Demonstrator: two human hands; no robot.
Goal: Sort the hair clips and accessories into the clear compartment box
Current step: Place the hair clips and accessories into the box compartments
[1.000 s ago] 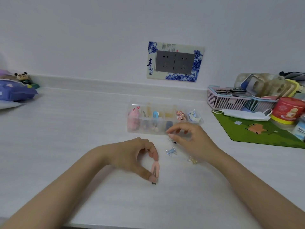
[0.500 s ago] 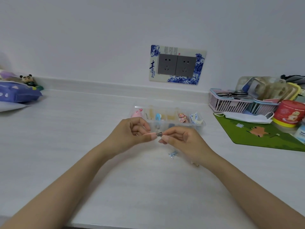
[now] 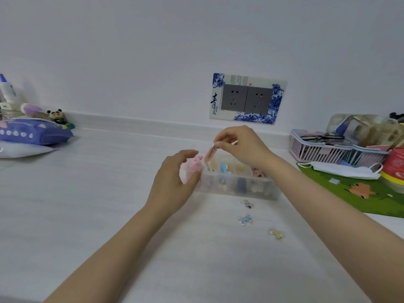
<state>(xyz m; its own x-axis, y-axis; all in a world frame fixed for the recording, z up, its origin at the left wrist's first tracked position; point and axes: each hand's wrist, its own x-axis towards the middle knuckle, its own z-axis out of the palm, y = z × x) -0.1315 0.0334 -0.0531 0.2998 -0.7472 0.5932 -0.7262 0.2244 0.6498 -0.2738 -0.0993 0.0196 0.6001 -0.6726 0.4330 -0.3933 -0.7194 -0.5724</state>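
The clear compartment box [image 3: 258, 189] sits mid-table and holds pink, blue and patterned accessories. My right hand [image 3: 242, 145] pinches a pink snap hair clip [image 3: 211, 153] by its upper end, and the clip hangs tilted over the box's left compartments. My left hand [image 3: 175, 178] grips the box's left end, thumb and fingers curled around the corner beside a pink plush clip [image 3: 194, 164]. Three small bow clips lie loose in front of the box: a grey one [image 3: 247, 203], a blue one [image 3: 245, 219] and a yellowish one [image 3: 276, 233].
A pink and blue basket [image 3: 314, 149] with glasses, a white face mask [image 3: 343, 169], a red tin [image 3: 395, 167] and a green mat [image 3: 358, 193] crowd the right side. A purple tissue pack [image 3: 32, 133] and a panda figure [image 3: 55, 115] sit far left. A wall socket [image 3: 247, 99] is behind.
The pink snap clip passed from my left hand to my right hand, which lifted it over the box. My left hand moved to the box's left end.
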